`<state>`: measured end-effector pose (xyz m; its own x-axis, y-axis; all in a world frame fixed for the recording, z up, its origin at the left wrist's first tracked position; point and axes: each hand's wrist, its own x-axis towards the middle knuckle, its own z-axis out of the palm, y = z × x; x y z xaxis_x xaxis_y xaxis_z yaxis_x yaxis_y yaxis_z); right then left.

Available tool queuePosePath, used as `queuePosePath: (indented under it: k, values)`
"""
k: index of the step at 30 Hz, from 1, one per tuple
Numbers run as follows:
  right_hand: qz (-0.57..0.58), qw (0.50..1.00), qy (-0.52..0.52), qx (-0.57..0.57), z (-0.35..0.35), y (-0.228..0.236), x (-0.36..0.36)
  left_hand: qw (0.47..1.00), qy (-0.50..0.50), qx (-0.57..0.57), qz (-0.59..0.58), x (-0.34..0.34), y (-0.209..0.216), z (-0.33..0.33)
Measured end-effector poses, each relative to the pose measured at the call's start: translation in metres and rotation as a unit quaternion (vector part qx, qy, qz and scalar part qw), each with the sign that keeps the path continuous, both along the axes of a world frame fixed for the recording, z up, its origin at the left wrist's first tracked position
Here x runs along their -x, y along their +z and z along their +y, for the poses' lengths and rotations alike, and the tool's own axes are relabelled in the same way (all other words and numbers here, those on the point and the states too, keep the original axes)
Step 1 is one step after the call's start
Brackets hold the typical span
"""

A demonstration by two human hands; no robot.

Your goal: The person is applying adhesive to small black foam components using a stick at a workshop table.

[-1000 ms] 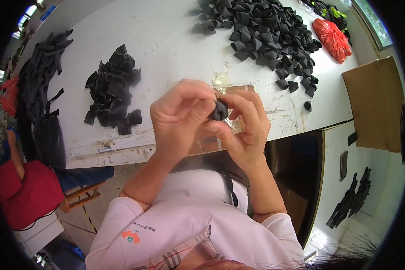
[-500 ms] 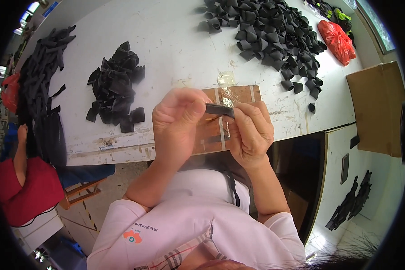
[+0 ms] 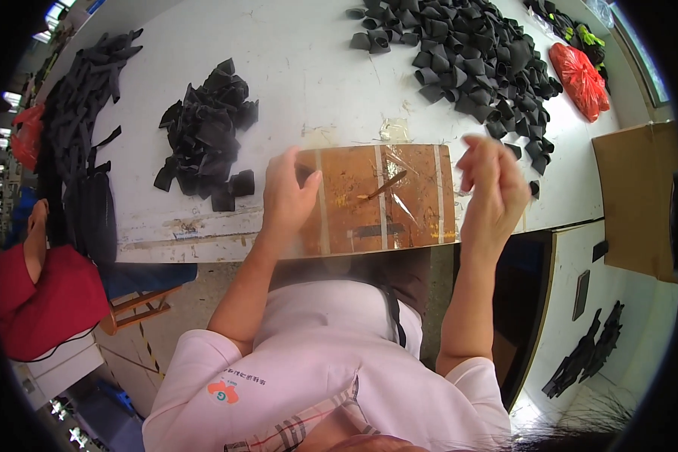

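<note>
A brown board [image 3: 346, 218] with tape strips lies at the table edge in front of me. My left hand [image 3: 288, 196] is over its left side, thumb and fingers apart. A dark patch shows between them; whether it is a black piece or shadow I cannot make out. My right hand [image 3: 496, 184] is raised just right of the board, fingers curled and smeared by motion, with nothing plainly visible in them. A slim, dark, pointed stick [image 3: 388, 183] lies slantwise on the board. Left of my left hand sits a pile of black fabric pieces [image 3: 211, 128].
A large heap of black looped pieces [image 3: 467, 60] spreads at the far right, beside a red plastic bag [image 3: 580, 79]. Black strips [image 3: 90, 98] lie far left. A cardboard box [image 3: 640, 203] stands right. A person in a red top [image 3: 53, 301] sits at left.
My hands have come apart from the black piece they both held over the board. The right hand moved right, the left slightly down; the board and stick now show fully.
</note>
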<state>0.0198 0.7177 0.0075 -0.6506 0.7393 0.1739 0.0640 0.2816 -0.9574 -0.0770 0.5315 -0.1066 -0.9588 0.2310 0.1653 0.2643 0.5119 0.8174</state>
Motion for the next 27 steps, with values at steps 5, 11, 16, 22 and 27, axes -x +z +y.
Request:
queuePosePath:
  k: [5, 11, 16, 22, 27]
  values:
    - [-0.104, 0.961, 0.245, 0.077, -0.065, -0.047, -0.027, 0.987, -0.033, 0.156, -0.013, 0.012, -0.029, -0.011]
    - [-0.15, 0.949, 0.256, 0.102, -0.089, -0.073, -0.009, 0.933, -0.057, -0.249, -0.251, 0.004, 0.012, -0.02]
    - [0.025, 0.894, 0.226, 0.386, -0.088, -0.078, -0.005, 0.846, -0.194, -0.327, -0.375, -0.012, 0.055, -0.025]
    - [0.041, 0.98, 0.167, -0.097, -0.092, -0.061, -0.011, 0.919, -0.045, -0.323, -0.223, -0.029, 0.064, -0.014]
    - [0.111, 0.933, 0.132, -0.317, -0.084, -0.058, -0.017, 0.812, -0.07, -0.345, -0.465, -0.031, 0.067, -0.028]
